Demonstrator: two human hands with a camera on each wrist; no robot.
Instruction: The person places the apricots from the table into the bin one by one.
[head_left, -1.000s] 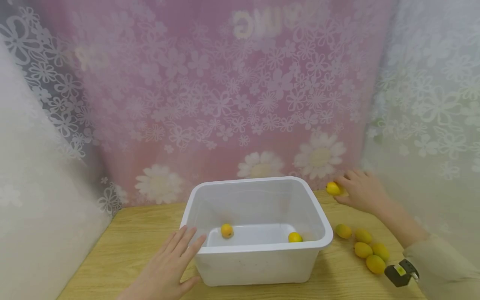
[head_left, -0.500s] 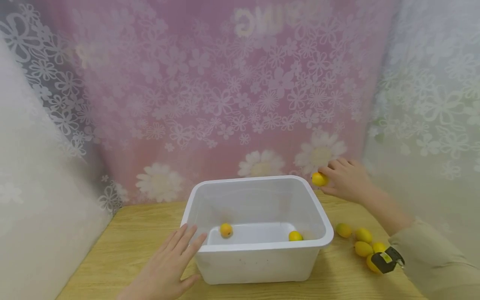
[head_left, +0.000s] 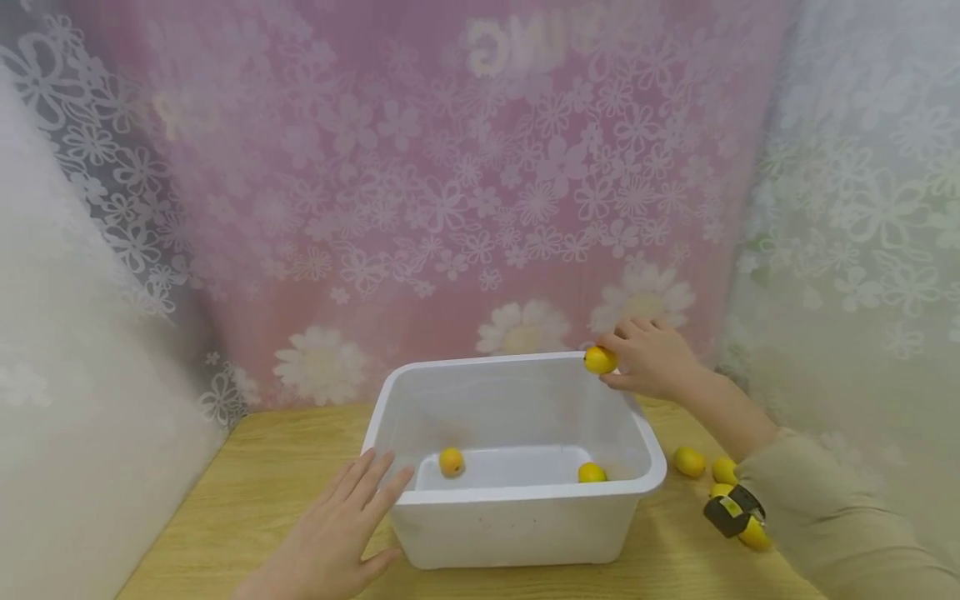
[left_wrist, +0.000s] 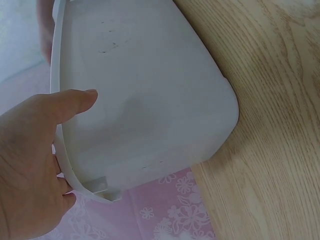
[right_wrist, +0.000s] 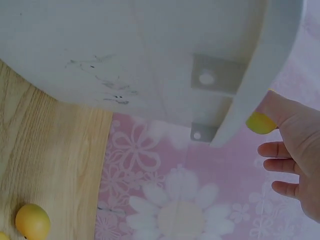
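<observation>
My right hand (head_left: 651, 358) pinches a smooth yellow oval fruit (head_left: 600, 360) between thumb and fingers, above the back right corner of a white plastic tub (head_left: 517, 529). In the right wrist view the held fruit (right_wrist: 261, 123) shows past the tub's rim, partly hidden by the thumb. Inside the tub lie an orange-yellow fruit (head_left: 452, 462) at the left and a yellow one (head_left: 592, 473) at the front right. My left hand (head_left: 330, 525) is at the tub's front left corner, fingers straight and spread over the rim; its thumb lies along the outer wall in the left wrist view.
Several more yellow fruits (head_left: 688, 461) lie on the wooden table (head_left: 255, 500) right of the tub, partly hidden by the right sleeve (head_left: 817, 500) and a black wrist device (head_left: 729, 512). A pink flowered curtain (head_left: 420, 208) hangs behind the table.
My right hand has moved left with the fruit, from beyond the tub's right side to above its back right corner. The left hand and the tub have stayed in place.
</observation>
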